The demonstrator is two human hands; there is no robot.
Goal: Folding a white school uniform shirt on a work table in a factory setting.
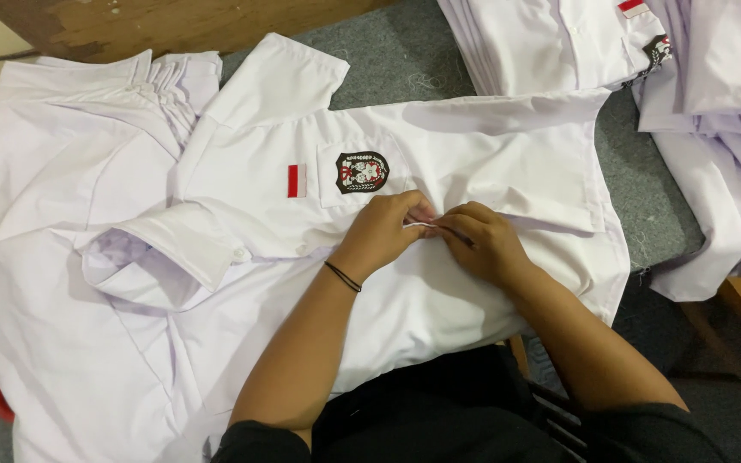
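Two bare hands meet at the front placket of a white short-sleeved shirt [439, 300] spread flat over a grey felt-covered table [645, 206]. The left hand [379, 233] and right hand [482, 242] touch each other, fingers curled tight and pinching a small fold of the white cloth between them near the shirt's middle. One black cord bracelet [343, 276] circles the left wrist. On the chest pocket sits one shield-shaped black badge [362, 171] with red and white inside; just left of it is one small red-and-white rectangular patch [297, 181]. A second stack of white shirts [551, 43] at top right shows a like badge and patch. More white shirts [70, 171] lie at left, others hang off the table's right edge [722, 171]. Bare grey felt shows only between the piles.
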